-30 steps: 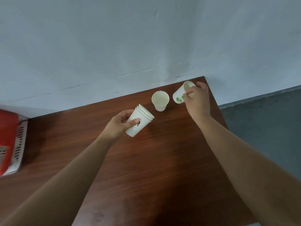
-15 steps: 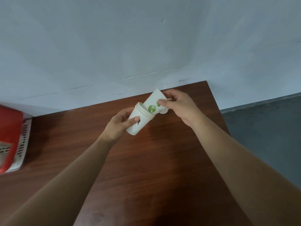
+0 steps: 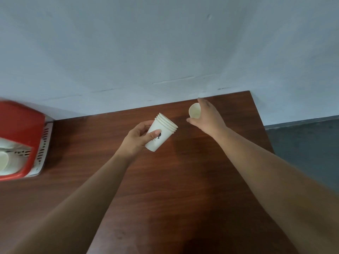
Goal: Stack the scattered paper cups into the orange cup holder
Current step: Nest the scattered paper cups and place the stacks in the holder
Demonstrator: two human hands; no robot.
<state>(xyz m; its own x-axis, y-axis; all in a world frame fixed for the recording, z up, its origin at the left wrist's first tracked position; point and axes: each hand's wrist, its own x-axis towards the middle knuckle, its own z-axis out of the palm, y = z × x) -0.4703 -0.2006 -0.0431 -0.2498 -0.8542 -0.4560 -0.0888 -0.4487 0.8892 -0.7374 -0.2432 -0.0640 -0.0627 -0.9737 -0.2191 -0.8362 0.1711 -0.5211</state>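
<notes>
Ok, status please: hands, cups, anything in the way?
Left hand holds tilted cup stack. Right hand open at loose cup by wall. Nothing blocks it. Orange cup holder far left.

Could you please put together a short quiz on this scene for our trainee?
1. True or false: the left hand holds just one cup.
2. The loose cup by the right hand is: A) near the table's far edge; B) in the left hand; C) on the floor.
3. Fill in: the orange holder sits at the table's ___ side.
Key: 1 false, it holds a stack; 2 A; 3 left.
</notes>
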